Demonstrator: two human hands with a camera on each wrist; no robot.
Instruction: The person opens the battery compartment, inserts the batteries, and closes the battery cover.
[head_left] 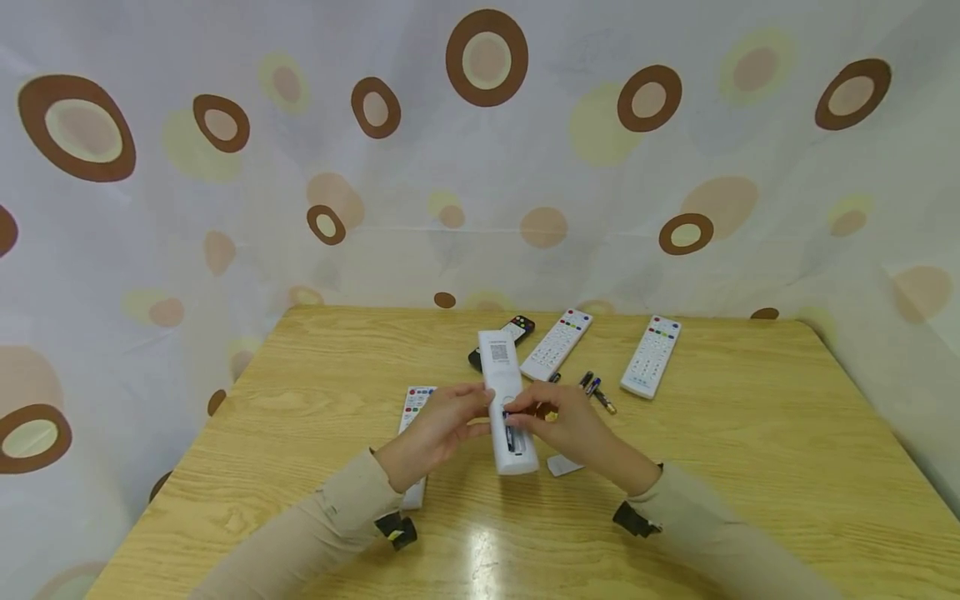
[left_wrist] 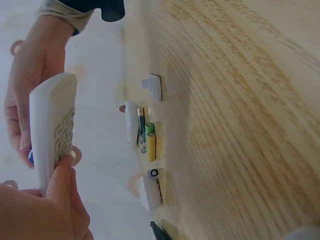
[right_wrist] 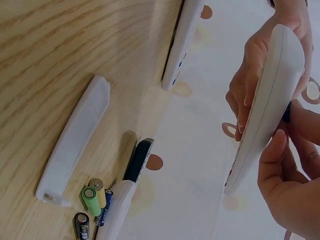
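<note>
On my feed, the left hand (head_left: 442,427) grips a remote (head_left: 503,379) above the table (head_left: 750,442) from nine o'clock; from three, the right hand (head_left: 567,419) pinches a battery (right_wrist: 286,113) at its open bay (head_left: 518,442). The cover (head_left: 564,465) lies at four o'clock, loose batteries (head_left: 594,386) at three.

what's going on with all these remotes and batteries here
A person's left hand holds a white remote above the table, its back facing up. The right hand pinches a battery at the open battery slot; whether it is going in or coming out isn't clear. The cover lies off on the table, near some loose batteries. A black remote and more white remotes lie around them.
</note>
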